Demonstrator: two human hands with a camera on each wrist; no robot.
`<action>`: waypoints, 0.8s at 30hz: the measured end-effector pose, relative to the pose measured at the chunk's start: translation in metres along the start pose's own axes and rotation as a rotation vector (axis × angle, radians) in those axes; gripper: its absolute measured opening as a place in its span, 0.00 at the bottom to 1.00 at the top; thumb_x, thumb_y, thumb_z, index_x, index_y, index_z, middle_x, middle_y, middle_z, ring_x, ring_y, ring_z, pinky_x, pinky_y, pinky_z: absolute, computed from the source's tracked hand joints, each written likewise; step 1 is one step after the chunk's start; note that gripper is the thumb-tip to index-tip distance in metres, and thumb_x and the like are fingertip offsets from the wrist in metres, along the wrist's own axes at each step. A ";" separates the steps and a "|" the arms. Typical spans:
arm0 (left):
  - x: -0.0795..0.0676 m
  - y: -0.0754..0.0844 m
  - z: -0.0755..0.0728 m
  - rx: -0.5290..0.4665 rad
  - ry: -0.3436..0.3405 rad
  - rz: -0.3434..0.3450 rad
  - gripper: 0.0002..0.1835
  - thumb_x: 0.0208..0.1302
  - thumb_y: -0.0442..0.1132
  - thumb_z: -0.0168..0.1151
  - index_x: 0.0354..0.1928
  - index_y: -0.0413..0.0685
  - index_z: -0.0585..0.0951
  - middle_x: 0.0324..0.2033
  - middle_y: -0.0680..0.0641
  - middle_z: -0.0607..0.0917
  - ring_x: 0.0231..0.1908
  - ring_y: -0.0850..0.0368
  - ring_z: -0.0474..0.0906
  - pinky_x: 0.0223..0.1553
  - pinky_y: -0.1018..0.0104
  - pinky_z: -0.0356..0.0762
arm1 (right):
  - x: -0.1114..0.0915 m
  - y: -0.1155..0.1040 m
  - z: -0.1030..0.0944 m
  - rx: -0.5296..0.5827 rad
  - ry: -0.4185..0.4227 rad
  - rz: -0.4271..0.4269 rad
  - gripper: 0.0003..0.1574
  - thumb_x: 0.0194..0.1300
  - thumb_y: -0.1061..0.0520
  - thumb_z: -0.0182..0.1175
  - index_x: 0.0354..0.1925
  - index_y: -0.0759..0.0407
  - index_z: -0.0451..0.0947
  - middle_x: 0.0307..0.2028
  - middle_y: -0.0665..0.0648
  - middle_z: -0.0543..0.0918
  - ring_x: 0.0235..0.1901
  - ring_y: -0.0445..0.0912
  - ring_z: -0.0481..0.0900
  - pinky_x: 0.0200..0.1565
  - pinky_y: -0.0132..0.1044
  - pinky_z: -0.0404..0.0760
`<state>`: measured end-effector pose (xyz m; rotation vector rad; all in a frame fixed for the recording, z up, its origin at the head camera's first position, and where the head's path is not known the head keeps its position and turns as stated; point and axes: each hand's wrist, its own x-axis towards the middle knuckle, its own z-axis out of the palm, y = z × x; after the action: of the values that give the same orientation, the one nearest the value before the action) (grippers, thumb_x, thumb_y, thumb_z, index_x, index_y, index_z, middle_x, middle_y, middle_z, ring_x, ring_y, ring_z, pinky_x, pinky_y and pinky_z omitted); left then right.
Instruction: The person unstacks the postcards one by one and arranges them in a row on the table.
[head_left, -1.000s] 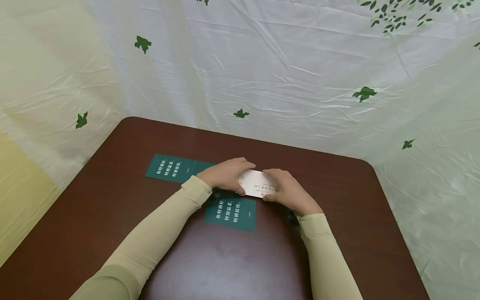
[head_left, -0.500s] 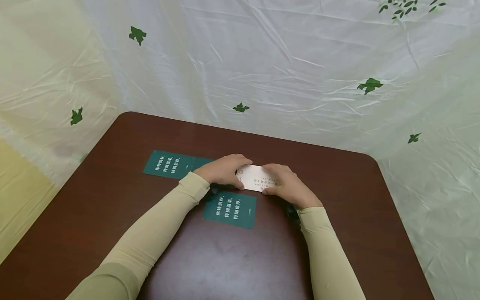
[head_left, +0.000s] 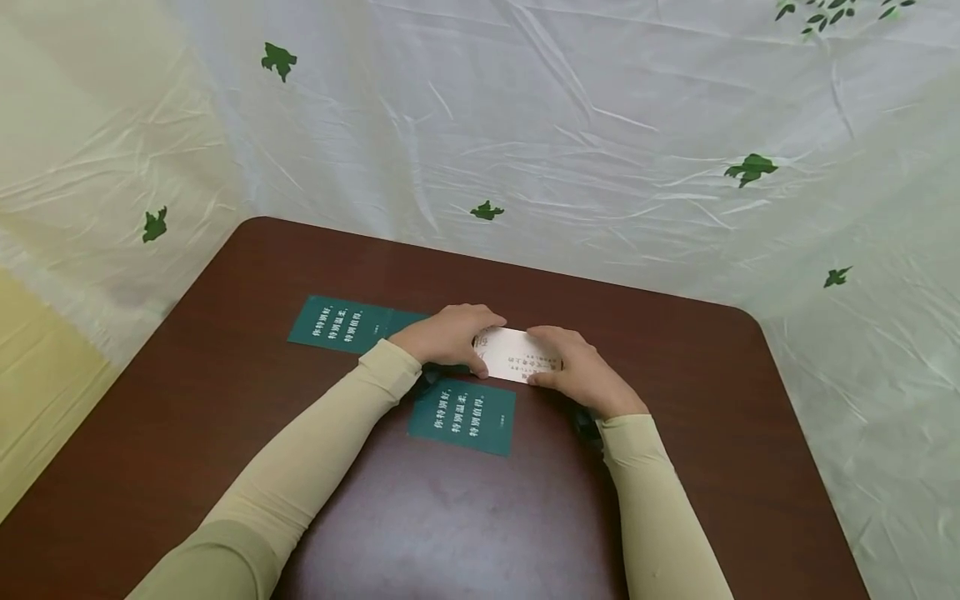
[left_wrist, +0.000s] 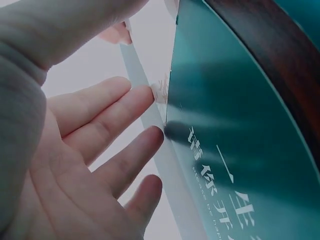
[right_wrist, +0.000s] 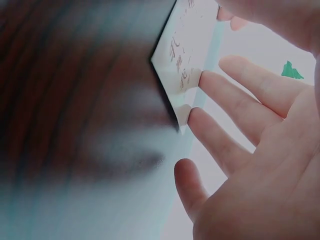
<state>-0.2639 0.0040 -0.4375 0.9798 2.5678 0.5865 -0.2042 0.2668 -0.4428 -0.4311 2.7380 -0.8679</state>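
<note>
A white card (head_left: 510,354) with small print lies on the table between both hands. My left hand (head_left: 446,335) holds its left end, thumb at the near edge and fingers at the far edge. At the other end, my right hand (head_left: 591,377) grips the card the same way. The right wrist view has fingertips touching the edge of the white card (right_wrist: 187,45). Under the left hand, a teal card (left_wrist: 215,85) with white lettering adjoins the white one. The left hand and sleeve hide part of it in the head view.
Another teal card (head_left: 337,323) lies to the left, edge against the partly hidden one. Nearer the body is one more teal card (head_left: 461,417). The brown table (head_left: 637,312) has rounded corners, and a pale fabric curtain (head_left: 600,167) with green leaf prints hangs behind it.
The head view has shifted slightly, raising the table in the picture. Both hands stay at the white card, with no clear movement of it against the teal cards.
</note>
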 end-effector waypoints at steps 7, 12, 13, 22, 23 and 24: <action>-0.001 0.004 -0.003 0.015 0.007 -0.015 0.48 0.61 0.50 0.83 0.81 0.51 0.70 0.74 0.47 0.77 0.71 0.50 0.74 0.78 0.41 0.60 | 0.003 0.000 0.000 0.000 -0.009 0.008 0.43 0.69 0.54 0.73 0.78 0.51 0.71 0.77 0.56 0.73 0.75 0.57 0.66 0.73 0.61 0.70; -0.002 0.003 -0.005 0.012 -0.004 -0.029 0.48 0.61 0.51 0.83 0.81 0.51 0.70 0.75 0.47 0.76 0.72 0.49 0.74 0.78 0.41 0.59 | 0.004 -0.003 0.000 -0.009 -0.015 -0.013 0.44 0.70 0.55 0.72 0.79 0.54 0.70 0.78 0.59 0.71 0.77 0.60 0.64 0.75 0.63 0.68; -0.002 0.003 -0.005 0.014 -0.005 -0.032 0.49 0.61 0.51 0.83 0.81 0.51 0.70 0.75 0.47 0.76 0.72 0.49 0.74 0.78 0.41 0.59 | 0.004 -0.003 0.001 -0.016 -0.017 -0.021 0.44 0.71 0.55 0.72 0.79 0.55 0.69 0.79 0.60 0.70 0.78 0.61 0.64 0.75 0.63 0.68; 0.000 0.001 -0.008 0.043 -0.010 -0.038 0.49 0.59 0.51 0.84 0.80 0.50 0.72 0.72 0.47 0.78 0.69 0.48 0.75 0.76 0.40 0.60 | 0.006 -0.003 0.004 -0.059 -0.021 -0.048 0.43 0.72 0.54 0.71 0.80 0.56 0.69 0.81 0.59 0.68 0.81 0.61 0.61 0.77 0.63 0.65; 0.000 0.001 -0.008 0.046 -0.010 -0.039 0.49 0.59 0.51 0.84 0.80 0.50 0.72 0.72 0.47 0.78 0.69 0.48 0.75 0.76 0.40 0.61 | 0.006 -0.003 0.004 -0.064 -0.021 -0.051 0.43 0.72 0.54 0.71 0.80 0.56 0.69 0.81 0.59 0.68 0.81 0.61 0.60 0.78 0.63 0.65; 0.000 0.001 -0.008 0.048 -0.011 -0.040 0.49 0.59 0.51 0.84 0.80 0.50 0.72 0.72 0.47 0.78 0.69 0.49 0.75 0.75 0.40 0.61 | 0.007 -0.004 0.004 -0.069 -0.023 -0.053 0.43 0.72 0.54 0.71 0.80 0.57 0.69 0.81 0.59 0.68 0.81 0.61 0.60 0.78 0.64 0.65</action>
<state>-0.2670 0.0024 -0.4297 0.9424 2.5963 0.5098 -0.2083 0.2594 -0.4449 -0.5265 2.7530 -0.7776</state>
